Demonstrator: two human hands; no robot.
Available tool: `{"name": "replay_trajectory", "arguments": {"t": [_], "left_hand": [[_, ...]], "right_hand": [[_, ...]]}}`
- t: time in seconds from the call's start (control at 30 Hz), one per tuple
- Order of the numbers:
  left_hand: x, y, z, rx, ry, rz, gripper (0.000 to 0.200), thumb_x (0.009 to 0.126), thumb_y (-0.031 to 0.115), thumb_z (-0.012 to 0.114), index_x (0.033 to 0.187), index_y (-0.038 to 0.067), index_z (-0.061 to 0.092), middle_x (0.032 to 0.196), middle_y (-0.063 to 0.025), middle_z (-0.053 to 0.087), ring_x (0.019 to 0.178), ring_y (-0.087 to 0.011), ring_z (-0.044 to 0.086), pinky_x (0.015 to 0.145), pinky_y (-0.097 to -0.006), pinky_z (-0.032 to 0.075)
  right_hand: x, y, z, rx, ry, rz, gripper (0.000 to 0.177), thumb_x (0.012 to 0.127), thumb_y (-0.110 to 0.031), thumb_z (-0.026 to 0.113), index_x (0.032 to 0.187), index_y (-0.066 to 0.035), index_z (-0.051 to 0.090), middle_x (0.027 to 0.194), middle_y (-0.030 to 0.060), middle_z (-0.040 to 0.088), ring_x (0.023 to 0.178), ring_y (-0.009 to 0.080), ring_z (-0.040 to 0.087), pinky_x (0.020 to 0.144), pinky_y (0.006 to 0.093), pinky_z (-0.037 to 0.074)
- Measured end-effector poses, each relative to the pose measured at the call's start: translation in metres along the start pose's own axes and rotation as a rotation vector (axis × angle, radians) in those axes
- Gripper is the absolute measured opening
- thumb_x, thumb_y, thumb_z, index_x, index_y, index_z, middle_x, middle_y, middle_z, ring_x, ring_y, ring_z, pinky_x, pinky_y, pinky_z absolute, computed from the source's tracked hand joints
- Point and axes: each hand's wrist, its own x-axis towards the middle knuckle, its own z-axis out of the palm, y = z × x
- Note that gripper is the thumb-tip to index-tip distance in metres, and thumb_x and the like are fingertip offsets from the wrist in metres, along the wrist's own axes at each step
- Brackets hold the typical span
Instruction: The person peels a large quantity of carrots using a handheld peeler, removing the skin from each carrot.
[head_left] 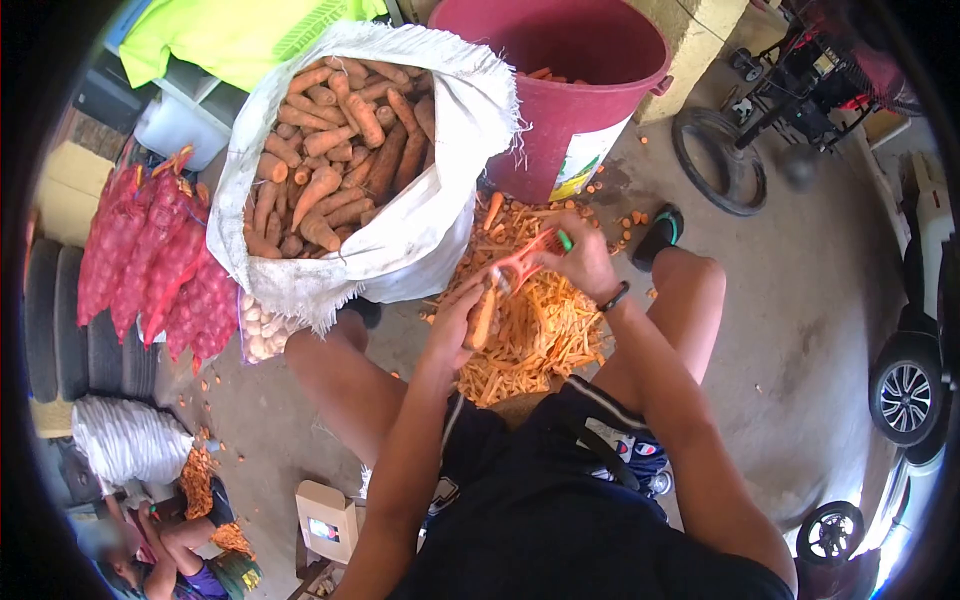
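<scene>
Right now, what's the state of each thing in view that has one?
left hand: shut on carrot, which is held over the peels
right hand: shut on peeler, blade at the carrot's top end
white sack: open, rim rolled down, full of carrots
red bucket: upright, no lid
peel pile: heaped on the floor
red mesh bags: full, stacked together

Floor [800,330]: bare grey concrete, sunlit, strewn with orange scraps.
Pillar [690,40]: pale, rough, at top.
Bin [580,110]: maroon plastic, beside the pillar.
Sack [420,240]: white woven, open, touching the bin.
Net bags [150,260]: red, heaped at left.
Stacked tyres [60,320]: far left.
Loose tyre [715,160]: near a cart [820,70].
Car [915,380]: white, right edge.
</scene>
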Motion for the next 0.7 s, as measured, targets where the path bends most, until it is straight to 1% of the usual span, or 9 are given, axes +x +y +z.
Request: {"name": "replay_trajectory", "arguments": {"t": [0.03, 0.17, 0.27, 0.3, 0.4, 0.53, 0.57, 0.67, 0.7], "left_hand": [[0.002, 0.002, 0.006, -0.022, 0.050, 0.015, 0.039, 0.105, 0.015, 0.050, 0.143, 0.003, 0.052, 0.121, -0.0117, 0.066, 0.103, -0.0170, 0.068, 0.082, -0.0303, 0.059], [-0.001, 0.007, 0.030, -0.075, 0.212, 0.019, 0.042, 0.104, 0.016, 0.052, 0.145, 0.005, 0.050, 0.112, -0.0098, 0.067, 0.091, -0.0153, 0.067, 0.074, -0.0306, 0.059], [-0.004, 0.004, 0.013, 0.027, 0.139, -0.033, 0.046, 0.104, 0.017, 0.053, 0.148, 0.007, 0.045, 0.113, -0.0096, 0.066, 0.089, -0.0144, 0.066, 0.071, -0.0302, 0.059], [-0.004, 0.002, 0.008, 0.081, 0.086, -0.050, 0.046, 0.104, 0.017, 0.053, 0.148, 0.007, 0.045, 0.115, -0.0098, 0.066, 0.091, -0.0142, 0.066, 0.071, -0.0301, 0.059], [-0.006, 0.006, 0.021, 0.001, 0.155, -0.019, 0.047, 0.104, 0.018, 0.052, 0.149, 0.007, 0.044, 0.114, -0.0098, 0.066, 0.090, -0.0141, 0.067, 0.069, -0.0297, 0.058], [0.004, 0.005, 0.010, -0.050, 0.103, 0.002, 0.044, 0.104, 0.018, 0.052, 0.146, 0.005, 0.048, 0.116, -0.0098, 0.066, 0.091, -0.0149, 0.067, 0.070, -0.0296, 0.058], [0.002, 0.005, 0.015, -0.039, 0.130, 0.006, 0.042, 0.103, 0.017, 0.054, 0.143, 0.004, 0.050, 0.118, -0.0097, 0.066, 0.092, -0.0155, 0.067, 0.073, -0.0292, 0.058], [-0.005, -0.003, 0.012, -0.024, 0.156, -0.001, 0.041, 0.103, 0.017, 0.056, 0.142, 0.004, 0.052, 0.117, -0.0083, 0.066, 0.090, -0.0150, 0.066, 0.074, -0.0289, 0.057], [-0.008, -0.001, 0.007, 0.004, 0.118, -0.027, 0.041, 0.103, 0.017, 0.056, 0.142, 0.005, 0.052, 0.116, -0.0080, 0.066, 0.089, -0.0145, 0.066, 0.073, -0.0289, 0.057]], "right_hand": [[-0.008, -0.012, 0.004, 0.056, -0.061, 0.075, 0.050, 0.069, -0.022, 0.092, 0.108, -0.004, 0.067, 0.095, 0.0104, 0.067, 0.082, 0.0229, 0.067, 0.073, 0.0355, 0.055], [-0.032, -0.024, 0.032, 0.091, -0.222, -0.201, 0.048, 0.069, -0.022, 0.093, 0.104, -0.003, 0.066, 0.098, 0.0089, 0.066, 0.081, 0.0192, 0.066, 0.071, 0.0320, 0.054], [-0.015, -0.003, 0.021, -0.020, -0.089, -0.149, 0.046, 0.068, -0.020, 0.091, 0.105, -0.006, 0.068, 0.097, 0.0107, 0.067, 0.086, 0.0275, 0.069, 0.074, 0.0379, 0.056], [-0.006, 0.005, 0.012, -0.043, 0.012, -0.110, 0.045, 0.068, -0.020, 0.092, 0.103, -0.005, 0.068, 0.094, 0.0114, 0.068, 0.084, 0.0271, 0.068, 0.073, 0.0369, 0.056], [0.006, 0.004, -0.005, -0.077, 0.043, 0.128, 0.046, 0.067, -0.020, 0.092, 0.102, -0.004, 0.067, 0.092, 0.0119, 0.067, 0.082, 0.0262, 0.068, 0.073, 0.0360, 0.056], [-0.024, -0.025, 0.025, 0.111, -0.162, -0.239, 0.046, 0.071, -0.023, 0.091, 0.104, -0.003, 0.066, 0.095, 0.0117, 0.068, 0.082, 0.0243, 0.067, 0.072, 0.0355, 0.055], [-0.030, -0.031, 0.027, 0.018, -0.218, -0.245, 0.046, 0.071, -0.024, 0.091, 0.105, -0.004, 0.066, 0.097, 0.0101, 0.067, 0.085, 0.0249, 0.067, 0.074, 0.0362, 0.054], [-0.016, 0.001, 0.024, -0.056, -0.081, -0.169, 0.046, 0.070, -0.024, 0.091, 0.103, -0.004, 0.066, 0.093, 0.0103, 0.066, 0.083, 0.0265, 0.067, 0.073, 0.0366, 0.055], [-0.005, 0.009, 0.013, -0.117, 0.010, -0.171, 0.044, 0.071, -0.024, 0.091, 0.103, -0.005, 0.068, 0.092, 0.0114, 0.069, 0.075, 0.0234, 0.070, 0.066, 0.0355, 0.058]]}}
